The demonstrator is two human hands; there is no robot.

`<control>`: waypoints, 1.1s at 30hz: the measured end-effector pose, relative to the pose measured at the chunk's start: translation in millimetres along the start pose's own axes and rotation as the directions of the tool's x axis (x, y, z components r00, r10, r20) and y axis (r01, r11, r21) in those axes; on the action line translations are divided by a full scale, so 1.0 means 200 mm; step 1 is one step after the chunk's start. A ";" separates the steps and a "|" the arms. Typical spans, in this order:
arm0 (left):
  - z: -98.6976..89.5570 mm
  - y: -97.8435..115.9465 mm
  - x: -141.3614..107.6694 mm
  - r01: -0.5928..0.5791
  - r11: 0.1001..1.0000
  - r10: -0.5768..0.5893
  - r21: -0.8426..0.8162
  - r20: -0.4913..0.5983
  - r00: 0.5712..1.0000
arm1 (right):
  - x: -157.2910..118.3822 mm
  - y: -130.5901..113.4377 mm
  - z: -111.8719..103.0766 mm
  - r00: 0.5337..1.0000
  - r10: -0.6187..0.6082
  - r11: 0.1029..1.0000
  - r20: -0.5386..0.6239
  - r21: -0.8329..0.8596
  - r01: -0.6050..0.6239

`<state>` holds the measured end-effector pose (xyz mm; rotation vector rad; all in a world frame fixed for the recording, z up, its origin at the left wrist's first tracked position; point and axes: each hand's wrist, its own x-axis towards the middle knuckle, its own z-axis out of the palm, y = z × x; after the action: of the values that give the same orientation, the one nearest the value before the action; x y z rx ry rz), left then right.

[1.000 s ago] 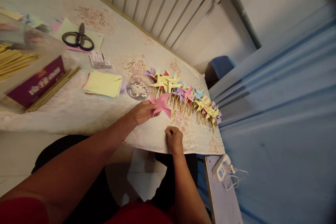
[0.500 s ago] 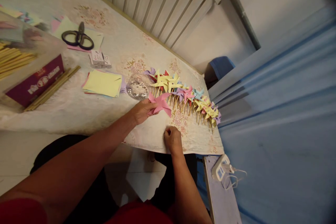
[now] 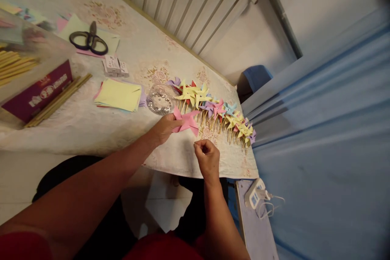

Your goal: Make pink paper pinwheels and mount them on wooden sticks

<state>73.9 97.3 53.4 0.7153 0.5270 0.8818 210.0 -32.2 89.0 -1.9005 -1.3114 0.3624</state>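
Note:
My left hand pinches a pink paper pinwheel by one side, just above the table's front part. To its right and nearer to me is my right hand, thumb and fingertips pressed together; anything between them is too small to make out. Behind the pink pinwheel stands a clear round dish of small shiny metal pieces. A row of finished-looking pinwheels on sticks, yellow, pink, purple, blue and red, lies to the right of the dish.
A stack of coloured paper, small white boxes and dark scissors are on the left. Further left are a clear box with a purple label and sticks. A power strip sits at the lower right.
My right hand has risen slightly and moved a little to the right, its pinched fingertips now turned toward the pink pinwheel. My left hand still holds the pinwheel in nearly the same place.

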 end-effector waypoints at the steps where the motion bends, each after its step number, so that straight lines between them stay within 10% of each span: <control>1: 0.00 0.00 0.00 -0.001 1.000 0.001 0.011 -0.001 1.000 | 0.02 -0.04 0.01 1.000 -0.011 1.000 -0.022 0.019 0.011; 11: 0.01 0.00 0.01 -0.064 0.993 0.062 0.094 0.029 0.998 | 0.15 -0.19 0.17 0.979 -0.068 0.995 -0.194 0.062 0.082; 33: 0.04 0.00 0.00 -0.066 0.984 0.071 0.164 -0.022 0.997 | 0.18 -0.15 0.28 0.981 0.039 0.979 -0.191 0.203 0.001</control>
<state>78.3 94.8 59.0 0.8752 0.6068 0.9208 171.2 29.3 80.8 -1.7315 -1.0857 0.3002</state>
